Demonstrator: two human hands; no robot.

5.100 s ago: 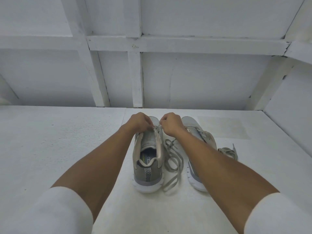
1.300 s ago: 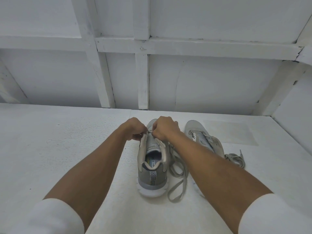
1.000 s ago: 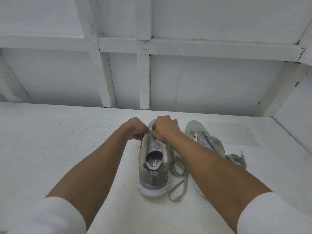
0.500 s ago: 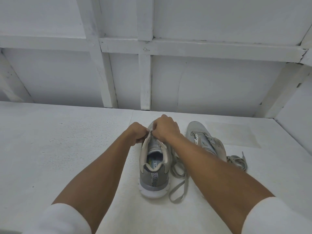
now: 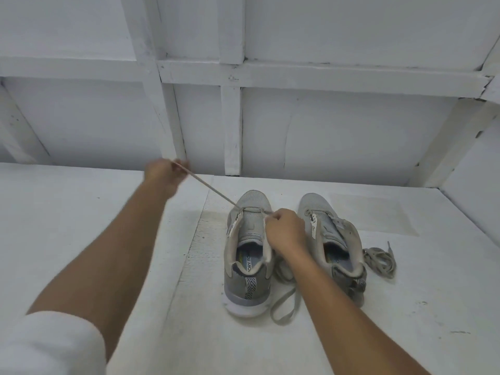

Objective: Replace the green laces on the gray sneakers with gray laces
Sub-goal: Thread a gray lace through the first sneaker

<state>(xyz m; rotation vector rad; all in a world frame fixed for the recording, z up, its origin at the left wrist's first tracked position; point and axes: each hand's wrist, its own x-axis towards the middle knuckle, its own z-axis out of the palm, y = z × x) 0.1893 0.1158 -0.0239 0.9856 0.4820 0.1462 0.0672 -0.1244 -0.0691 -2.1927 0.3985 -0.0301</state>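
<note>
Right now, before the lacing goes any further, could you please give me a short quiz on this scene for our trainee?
1. True or false: the left hand pulls a gray lace taut from the left sneaker.
2. The tangled lace lies: A) inside a sneaker; B) on the table, right of both sneakers; C) in the left hand.
3. Which hand is at the left sneaker's front eyelets?
Key: 1 true; 2 B; 3 the right hand.
</note>
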